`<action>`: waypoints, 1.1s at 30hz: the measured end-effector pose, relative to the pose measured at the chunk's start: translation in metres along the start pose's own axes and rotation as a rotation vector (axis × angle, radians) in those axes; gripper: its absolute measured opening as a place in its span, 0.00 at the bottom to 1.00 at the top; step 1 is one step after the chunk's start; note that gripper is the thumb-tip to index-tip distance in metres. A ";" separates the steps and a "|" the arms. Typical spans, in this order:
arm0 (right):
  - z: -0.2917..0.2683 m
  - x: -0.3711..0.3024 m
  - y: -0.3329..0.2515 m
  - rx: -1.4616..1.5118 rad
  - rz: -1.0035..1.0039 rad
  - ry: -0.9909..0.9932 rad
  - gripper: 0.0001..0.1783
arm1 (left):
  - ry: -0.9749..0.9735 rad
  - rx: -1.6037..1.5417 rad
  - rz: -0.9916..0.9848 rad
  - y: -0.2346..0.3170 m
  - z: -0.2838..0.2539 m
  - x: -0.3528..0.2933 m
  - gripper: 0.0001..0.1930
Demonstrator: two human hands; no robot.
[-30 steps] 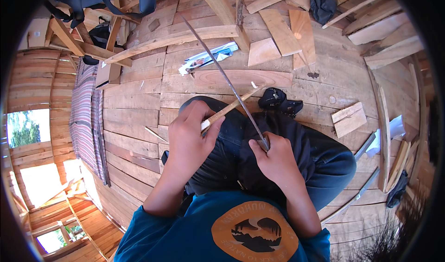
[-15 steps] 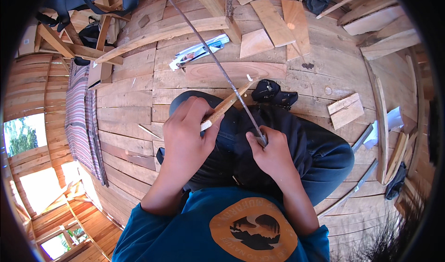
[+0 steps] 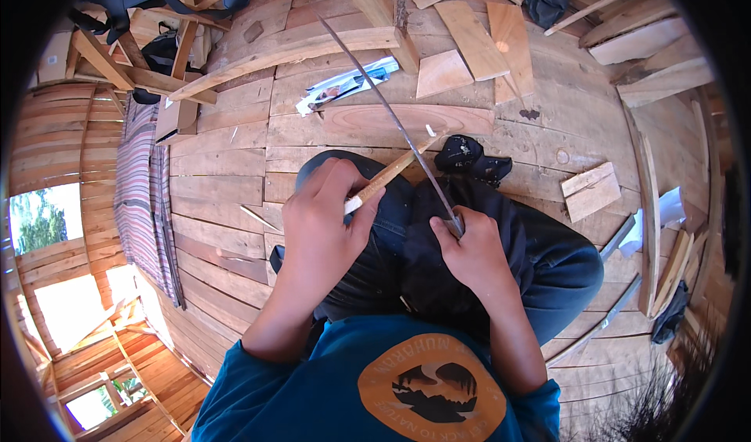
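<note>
My left hand [image 3: 325,219] is closed round a narrow wooden stick [image 3: 391,174], which points away to the upper right with its pale cut end by my thumb. In my right hand [image 3: 473,246] is a long thin metal blade [image 3: 381,98], dark and straight, slanting up to the far left. Whether it is a knife or some other tool cannot be told, as its grip is hidden in my fist. The blade crosses the stick near the stick's far end, over my crossed legs. A dark cloth [image 3: 469,195] lies across my lap.
On the plank floor beyond my legs lie a curved board [image 3: 407,120], a shiny packet [image 3: 348,84], black gloves or cloth [image 3: 471,159] and several wood offcuts [image 3: 471,39]. A wooden frame [image 3: 293,49] stands ahead. Another offcut [image 3: 591,192] lies right; a striped cloth [image 3: 143,199] hangs left.
The blade has shifted slightly along the stick, its far tip now lower and farther right. Both grips are unchanged. The whole view has moved slightly.
</note>
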State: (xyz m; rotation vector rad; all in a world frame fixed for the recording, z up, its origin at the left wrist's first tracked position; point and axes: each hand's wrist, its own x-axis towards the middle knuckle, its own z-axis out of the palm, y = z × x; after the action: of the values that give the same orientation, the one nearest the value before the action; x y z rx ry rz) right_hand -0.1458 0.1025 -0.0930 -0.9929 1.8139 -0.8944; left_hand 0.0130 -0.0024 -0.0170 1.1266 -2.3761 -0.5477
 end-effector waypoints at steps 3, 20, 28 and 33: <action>0.000 -0.014 -0.013 0.029 -0.024 -0.020 0.15 | -0.012 -0.008 -0.010 -0.003 0.002 -0.004 0.11; 0.002 0.002 0.019 -0.009 0.053 0.004 0.15 | -0.015 0.001 0.011 0.000 0.001 -0.002 0.12; 0.004 -0.006 0.013 -0.046 0.016 0.029 0.15 | -0.017 0.001 0.027 -0.001 0.001 -0.001 0.10; -0.004 -0.003 0.009 -0.082 0.005 0.002 0.15 | -0.019 -0.011 -0.027 -0.002 0.000 -0.001 0.12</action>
State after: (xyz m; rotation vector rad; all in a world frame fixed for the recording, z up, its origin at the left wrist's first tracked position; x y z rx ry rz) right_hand -0.1512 0.1098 -0.0984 -1.0385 1.8672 -0.8239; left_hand 0.0154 -0.0026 -0.0181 1.1547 -2.3744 -0.5824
